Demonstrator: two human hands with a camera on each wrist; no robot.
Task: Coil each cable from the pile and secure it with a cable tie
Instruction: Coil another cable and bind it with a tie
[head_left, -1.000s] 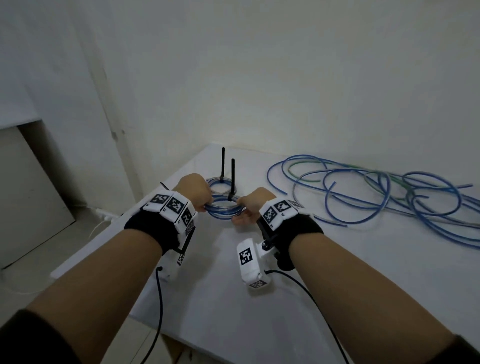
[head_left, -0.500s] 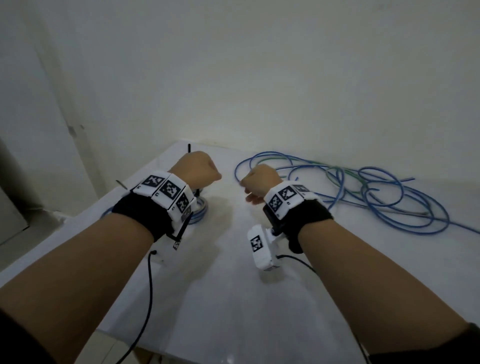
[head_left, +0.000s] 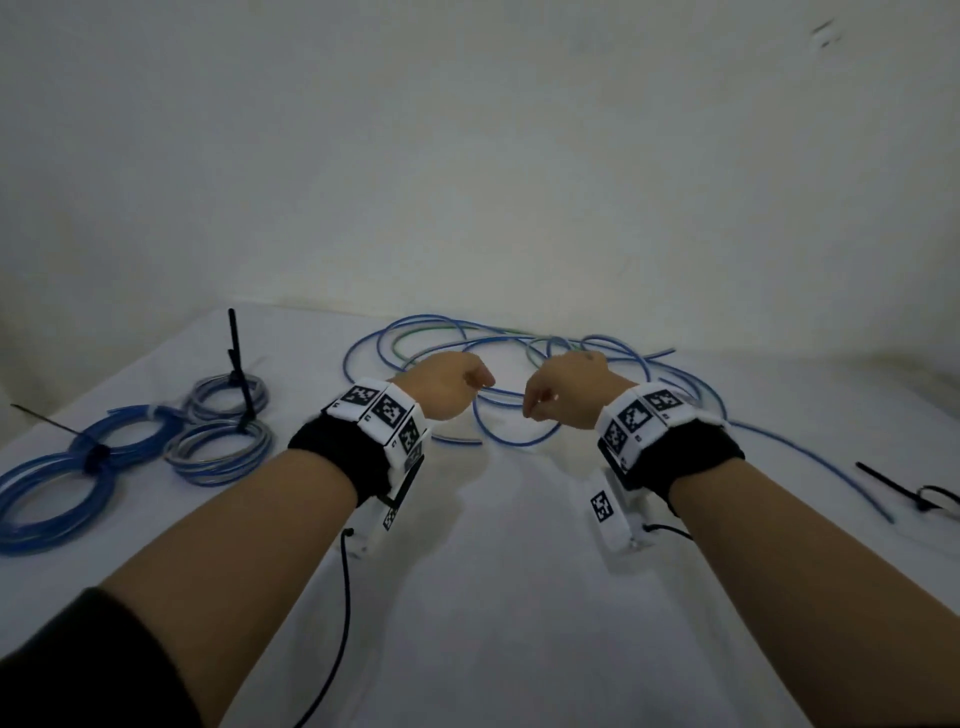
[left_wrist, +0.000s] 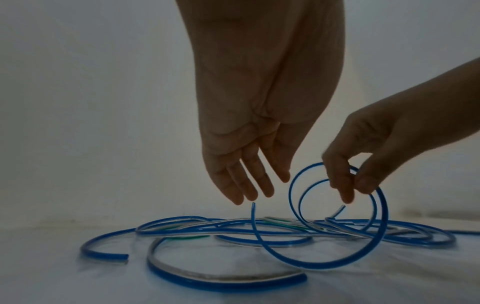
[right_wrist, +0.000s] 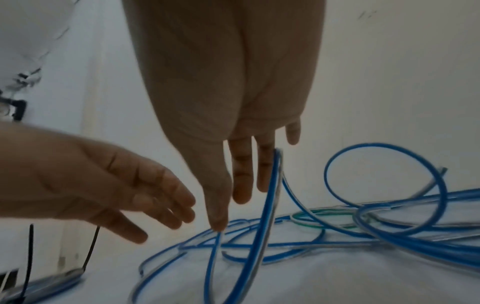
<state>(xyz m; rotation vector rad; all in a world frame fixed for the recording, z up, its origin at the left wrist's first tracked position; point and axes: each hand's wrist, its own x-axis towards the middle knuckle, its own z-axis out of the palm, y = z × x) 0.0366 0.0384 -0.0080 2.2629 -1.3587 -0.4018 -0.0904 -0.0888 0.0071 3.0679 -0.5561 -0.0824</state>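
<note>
The pile of loose blue cables (head_left: 519, 445) sprawls over the back of the white table (head_left: 493, 597). Both of my hands hover over it. My right hand (head_left: 563, 395) pinches a lifted loop of one blue cable (left_wrist: 319, 268) between thumb and fingers; that cable (right_wrist: 270, 195) runs up along its fingers in the right wrist view. My left hand (left_wrist: 259, 189) hangs just left of it with straight fingers, holding nothing, above a raised cable end (left_wrist: 253, 205). The left hand (right_wrist: 155, 209) shows open from the right wrist too.
At the left of the table lie tied coils: a large blue one (head_left: 52, 499) and two smaller ones (head_left: 223, 457) with black tie tails (head_left: 235, 353) sticking up. Loose black cable ties (head_left: 914, 491) lie at the far right. A wall stands close behind the table.
A second ago both hands held a tied coil at the left. They left it there and moved right to the pile, where the right hand has picked up a loose cable.
</note>
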